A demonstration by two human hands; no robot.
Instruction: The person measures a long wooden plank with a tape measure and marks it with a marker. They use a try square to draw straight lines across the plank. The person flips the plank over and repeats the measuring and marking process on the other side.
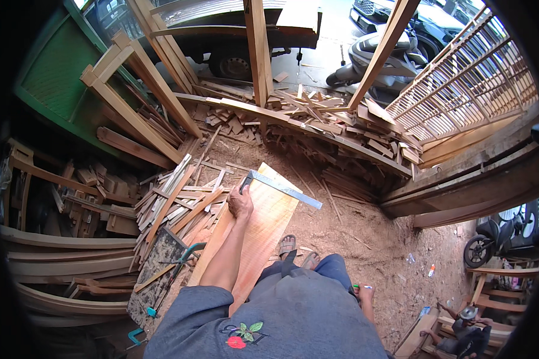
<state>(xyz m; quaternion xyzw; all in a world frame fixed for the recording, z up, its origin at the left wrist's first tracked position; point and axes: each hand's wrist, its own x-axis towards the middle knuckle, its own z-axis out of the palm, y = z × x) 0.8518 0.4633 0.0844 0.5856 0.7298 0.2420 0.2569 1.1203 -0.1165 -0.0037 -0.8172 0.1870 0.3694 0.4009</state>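
Observation:
My left hand (240, 202) is closed round the dark handle of a carpenter's square (288, 191). The square's metal blade lies across the far end of a wide, pale wooden board (262, 230), with its tip past the board's right edge. The board slants away from me, its near end hidden by my shirt. Low at my right side, beside my leg, my right hand (365, 294) is closed on a slim pen (368, 288) with green and blue on it.
Thin offcuts (185, 194) pile up left of the board, near a teal clamp (191, 252). Across the far side lies a heap of scrap wood (335, 122) behind a long plank. A slatted wooden frame (466, 78) leans at far right. Another person (466, 329) is at lower right.

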